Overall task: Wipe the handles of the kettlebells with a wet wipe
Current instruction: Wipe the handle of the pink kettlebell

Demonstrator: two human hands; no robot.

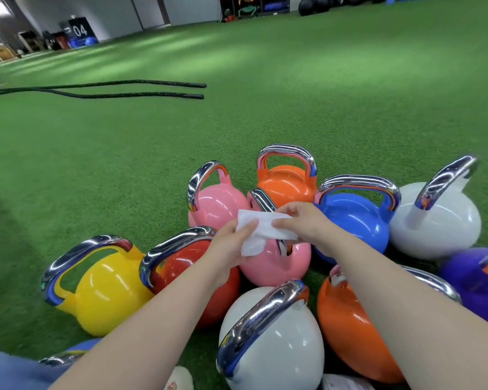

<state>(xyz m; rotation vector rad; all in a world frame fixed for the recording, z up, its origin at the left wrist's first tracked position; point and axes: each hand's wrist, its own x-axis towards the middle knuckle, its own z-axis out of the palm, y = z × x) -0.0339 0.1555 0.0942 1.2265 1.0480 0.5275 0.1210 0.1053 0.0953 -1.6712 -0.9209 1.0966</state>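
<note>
Several coloured kettlebells with chrome handles stand clustered on green turf. Both hands hold a white wet wipe (261,232) stretched between them, just above the centre pink kettlebell (276,263). My left hand (234,243) pinches the wipe's left side and my right hand (299,223) pinches its right edge. That kettlebell's chrome handle (262,199) rises behind the wipe, partly hidden by it. Around it stand a red kettlebell (181,257), a yellow one (102,296), a second pink one (217,204), a blue one (355,218) and a white one (271,342).
An orange kettlebell (286,178) stands at the back, another orange one (350,333) and a purple one (476,282) at the right, and a white one (440,220) lies tilted. Two black battle ropes (141,90) lie on the turf (293,94) far left. Gym gear lines the far wall.
</note>
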